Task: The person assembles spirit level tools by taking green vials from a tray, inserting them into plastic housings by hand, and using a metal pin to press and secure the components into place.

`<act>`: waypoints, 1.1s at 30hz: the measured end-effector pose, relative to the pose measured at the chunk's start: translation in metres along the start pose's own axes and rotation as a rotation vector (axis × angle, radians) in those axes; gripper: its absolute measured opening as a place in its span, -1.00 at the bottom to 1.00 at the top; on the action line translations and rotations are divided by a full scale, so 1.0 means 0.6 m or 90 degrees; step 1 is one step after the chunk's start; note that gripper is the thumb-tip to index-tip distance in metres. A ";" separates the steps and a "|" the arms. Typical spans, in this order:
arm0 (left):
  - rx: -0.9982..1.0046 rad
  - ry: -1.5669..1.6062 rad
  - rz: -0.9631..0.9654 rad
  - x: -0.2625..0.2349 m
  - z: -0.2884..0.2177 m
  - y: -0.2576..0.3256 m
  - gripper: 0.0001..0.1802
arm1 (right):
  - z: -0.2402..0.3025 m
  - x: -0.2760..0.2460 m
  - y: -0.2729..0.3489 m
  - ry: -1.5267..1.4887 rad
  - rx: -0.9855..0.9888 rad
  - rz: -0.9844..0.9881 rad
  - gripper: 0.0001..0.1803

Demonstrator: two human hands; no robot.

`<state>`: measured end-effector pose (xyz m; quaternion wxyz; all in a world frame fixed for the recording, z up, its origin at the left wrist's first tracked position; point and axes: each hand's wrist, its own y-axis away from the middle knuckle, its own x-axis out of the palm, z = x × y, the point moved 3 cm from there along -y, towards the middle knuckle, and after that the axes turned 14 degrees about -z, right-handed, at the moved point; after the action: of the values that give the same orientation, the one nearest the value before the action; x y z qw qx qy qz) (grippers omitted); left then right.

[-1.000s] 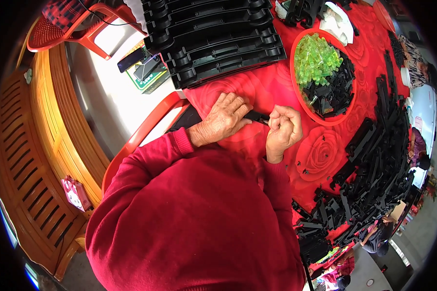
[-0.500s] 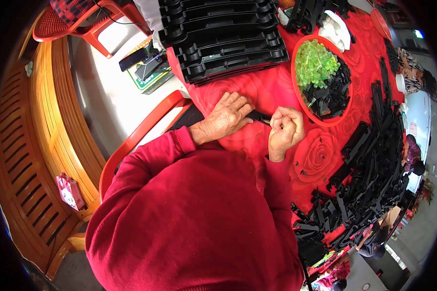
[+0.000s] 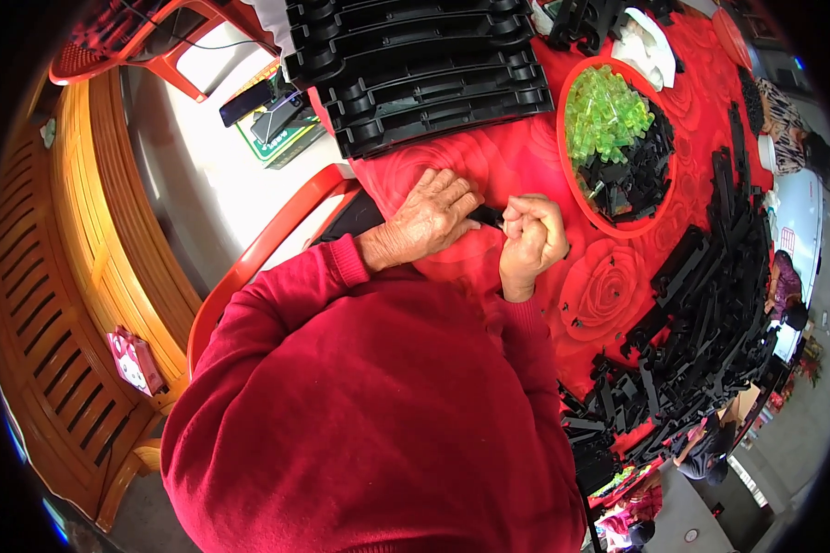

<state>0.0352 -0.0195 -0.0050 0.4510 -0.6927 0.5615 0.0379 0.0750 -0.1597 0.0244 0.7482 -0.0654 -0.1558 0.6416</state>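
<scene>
My left hand [image 3: 433,214] lies palm down near the table's edge, its fingers held together over a black plastic piece [image 3: 490,216]. Only a short end of that piece shows past the fingertips. Just to the right, my right hand [image 3: 533,235] is closed in a fist with the thumb side up. A small dark bit shows by its knuckles, but what the fist grips is hidden. Beyond both hands stands a stack of long black plastic frames [image 3: 443,109]. An orange-rimmed basin [image 3: 574,192] to the right holds yellow-green translucent pieces [image 3: 607,115] and small black pieces [image 3: 629,189].
Heaps of black plastic strips [image 3: 692,323] cover the right side of the red rose-patterned tablecloth [image 3: 604,288]. A white bag [image 3: 643,51] lies behind the basin. A red chair [image 3: 249,244] and a wooden bench [image 3: 65,304] stand at the left. Other people sit at far right.
My right fist has moved slightly left, closer to my left hand, and less of the black piece shows between them. My left hand stays almost in place. The view has shifted a little.
</scene>
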 end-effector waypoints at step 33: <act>0.010 0.024 -0.008 -0.032 0.005 0.018 -0.61 | 0.021 -0.054 -0.007 -0.238 0.059 -0.098 -0.77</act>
<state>0.0210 -0.0028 -0.0023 0.4459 -0.6935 0.5656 0.0175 0.0709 -0.1935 0.0329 0.7553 0.1014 -0.2668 0.5900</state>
